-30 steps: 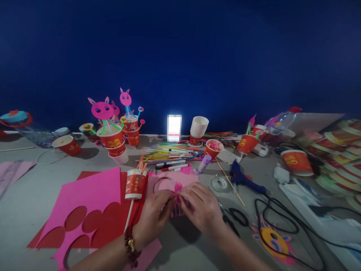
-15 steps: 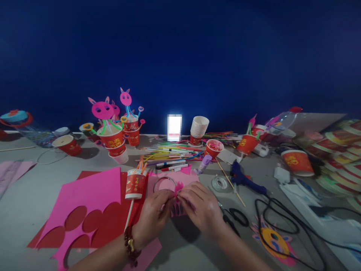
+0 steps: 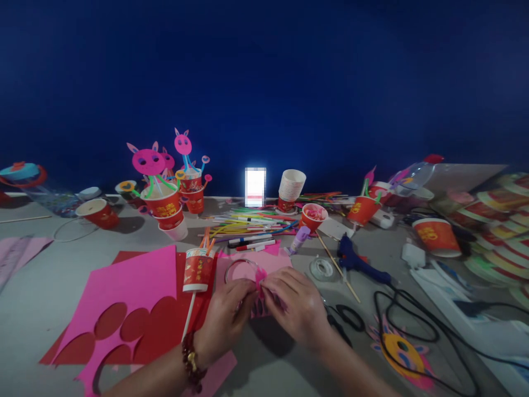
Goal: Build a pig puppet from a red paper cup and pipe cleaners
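My left hand (image 3: 233, 306) and my right hand (image 3: 295, 303) meet over the middle of the table, fingertips pinched together. Between them stands a small bright pink cut piece (image 3: 260, 274) with a jagged top edge; its lower part is hidden by my fingers. Under and behind the hands lies light pink paper (image 3: 270, 259), with a thin round ring (image 3: 228, 268) on it. A red paper cup (image 3: 197, 270), upside down with a white stick below and orange strips above, lies left of my left hand. Black-handled scissors (image 3: 350, 318) are beside my right hand, partly covered by it.
At left, cut-out pink paper (image 3: 136, 275) overlaps a red sheet (image 3: 159, 336). A blue glue gun (image 3: 363, 264) with a looping black cord and a tape roll (image 3: 322, 269) lie at right. Pens, pipe cleaners (image 3: 248, 220) and stacked cups (image 3: 292, 187) are behind. A yellow paper face (image 3: 400, 353) lies front right.
Both hands stay almost in place around the pink piece, which appears turned slightly and narrower. The rest of the table looks the same apart from a tiny view shift.
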{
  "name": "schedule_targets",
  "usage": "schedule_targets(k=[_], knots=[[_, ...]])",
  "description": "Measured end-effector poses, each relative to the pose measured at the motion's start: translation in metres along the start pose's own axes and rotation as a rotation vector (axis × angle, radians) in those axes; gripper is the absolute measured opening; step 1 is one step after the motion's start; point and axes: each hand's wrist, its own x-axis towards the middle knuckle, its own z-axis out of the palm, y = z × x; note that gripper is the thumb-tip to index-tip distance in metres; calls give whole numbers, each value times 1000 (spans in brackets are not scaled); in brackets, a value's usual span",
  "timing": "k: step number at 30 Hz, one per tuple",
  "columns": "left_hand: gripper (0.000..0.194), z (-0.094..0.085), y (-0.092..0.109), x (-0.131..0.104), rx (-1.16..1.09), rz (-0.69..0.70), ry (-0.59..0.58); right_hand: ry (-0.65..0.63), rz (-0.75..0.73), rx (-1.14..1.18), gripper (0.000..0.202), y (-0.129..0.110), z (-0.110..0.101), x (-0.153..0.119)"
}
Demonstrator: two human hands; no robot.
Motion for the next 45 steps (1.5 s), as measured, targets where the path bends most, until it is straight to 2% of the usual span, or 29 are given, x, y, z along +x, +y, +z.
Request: schedule_targets(k=[13, 23, 30, 40, 45], knots=[[14, 0, 1, 2, -37, -45, -45, -27, -20, -10, 14, 0, 1, -1], [14, -1, 0, 3, -91, -106, -40, -40, 102, 154, 15, 5, 1, -1], [15, -1, 2, 2, -87, -120, -42, -61, 120, 153, 11, 5, 3, -4], [13, 0, -2, -1, -110, -138, -20, -86, 64, 90, 5, 8, 0, -2], [15, 0, 0, 0, -126, -163, -29, -76, -8, 33, 9, 8, 0, -2]])
